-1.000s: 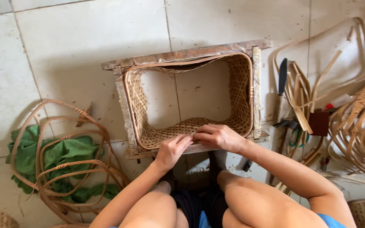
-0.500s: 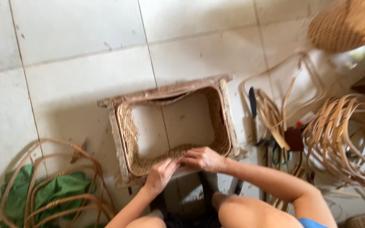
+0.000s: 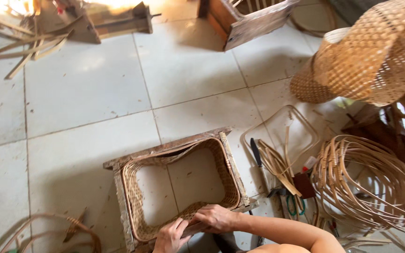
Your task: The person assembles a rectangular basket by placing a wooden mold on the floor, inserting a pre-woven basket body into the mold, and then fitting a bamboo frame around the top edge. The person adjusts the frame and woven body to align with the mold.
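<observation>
Currently, status below.
step: weaving work on the near rim of the basket (image 3: 182, 194), which sits inside a rough wooden frame (image 3: 167, 149) on the tiled floor (image 3: 85, 93); looks like mid-weave, walls done, rim being tidied — a judgement.
basket place: low centre of the floor, near edge against the person's knees; bottom open, tiles show through.
left hand (image 3: 170, 236): fingers curled down onto the near rim, pinching or pressing the woven edge; can't tell if it truly clamps a strand.
right hand (image 3: 215, 218): closed over the same rim just beside the left, fingers wrapped on the edge; hands nearly touching.
next move needs: firm hold on the rim with one hand while the other feeds or tucks; loose strips (image 3: 280, 166) and the coil of cane (image 3: 366, 182) lie to the right, near but apart from the frame.
tools: knife (image 3: 256, 153) flat on the floor just right of the frame; scissors handles (image 3: 295, 206) partly under strips.
hidden: fingertips behind the rim; left hand cut by bottom edge; any strand in hand not visible.
unclear: big woven basket (image 3: 366, 56) top right cropped; cane loop (image 3: 57, 229) bottom left cut off.
</observation>
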